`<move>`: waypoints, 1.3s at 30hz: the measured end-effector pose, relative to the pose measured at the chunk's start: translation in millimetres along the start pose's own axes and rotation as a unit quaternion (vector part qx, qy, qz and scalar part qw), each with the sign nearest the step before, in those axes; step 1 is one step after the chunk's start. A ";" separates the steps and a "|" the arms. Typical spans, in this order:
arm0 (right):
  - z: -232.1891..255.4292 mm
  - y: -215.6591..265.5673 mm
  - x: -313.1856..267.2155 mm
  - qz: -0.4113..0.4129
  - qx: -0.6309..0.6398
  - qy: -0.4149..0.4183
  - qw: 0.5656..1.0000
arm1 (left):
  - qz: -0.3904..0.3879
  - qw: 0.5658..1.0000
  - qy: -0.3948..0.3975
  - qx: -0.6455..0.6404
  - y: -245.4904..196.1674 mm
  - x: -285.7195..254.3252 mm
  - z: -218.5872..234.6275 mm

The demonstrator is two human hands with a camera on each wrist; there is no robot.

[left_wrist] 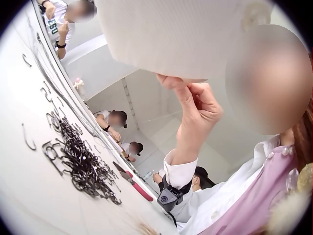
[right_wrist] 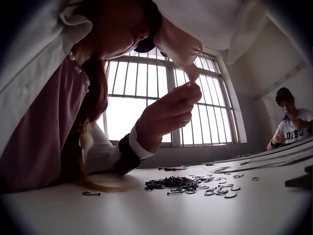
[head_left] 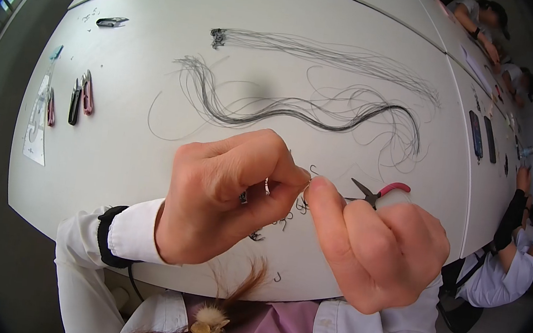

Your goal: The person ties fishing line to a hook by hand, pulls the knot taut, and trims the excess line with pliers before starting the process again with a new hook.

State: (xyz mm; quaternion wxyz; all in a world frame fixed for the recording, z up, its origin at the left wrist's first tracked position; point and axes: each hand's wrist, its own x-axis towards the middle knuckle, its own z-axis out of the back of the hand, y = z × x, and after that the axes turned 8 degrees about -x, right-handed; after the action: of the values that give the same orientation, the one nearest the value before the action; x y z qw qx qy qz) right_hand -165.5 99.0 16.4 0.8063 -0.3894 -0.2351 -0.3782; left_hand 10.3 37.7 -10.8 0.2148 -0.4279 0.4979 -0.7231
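Observation:
In the head view my left hand and right hand meet fingertip to fingertip above the table, thumbs and forefingers pinched together. A small dark fish hook shows at the pinched fingertips of the left hand. Faint, thin fishing line loops near the right hand, whose pinch hides most of what it holds. Below the hands lies a pile of black fish hooks, with several loose ones around it. Red-handled pliers lie by the pile, behind the right hand in the head view.
Beyond the hands lie a wavy bundle of dark line and a straighter bundle with hooks clustered at one end. Thread snips and a clear ruler are at the left. Phones lie on the right, where other people sit.

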 end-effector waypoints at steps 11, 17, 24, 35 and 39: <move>-7.3 -19.3 6.1 -0.159 0.215 0.033 0.963 | -0.023 0.997 0.071 0.002 -2.9 4.1 5.7; -7.8 -17.5 6.4 -0.192 0.239 0.033 0.951 | -0.034 0.996 0.085 0.008 -2.9 4.2 7.4; -11.6 -18.8 6.1 -0.212 0.285 0.061 0.933 | -0.013 0.999 0.043 -0.025 -7.0 2.4 4.8; -24.6 -11.5 1.2 -0.448 0.634 0.176 0.605 | 0.037 0.993 0.032 -0.109 -1.0 1.9 5.1; -25.9 -11.0 1.1 -0.461 0.642 0.182 0.585 | 0.148 0.969 0.005 -0.198 -7.6 3.4 1.7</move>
State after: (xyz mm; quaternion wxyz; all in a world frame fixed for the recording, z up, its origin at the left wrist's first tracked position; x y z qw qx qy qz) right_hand -171.4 73.2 6.9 0.5898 0.4674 -0.4131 -0.5128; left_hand 10.8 37.4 -2.4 0.2278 -0.3800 0.6897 -0.5727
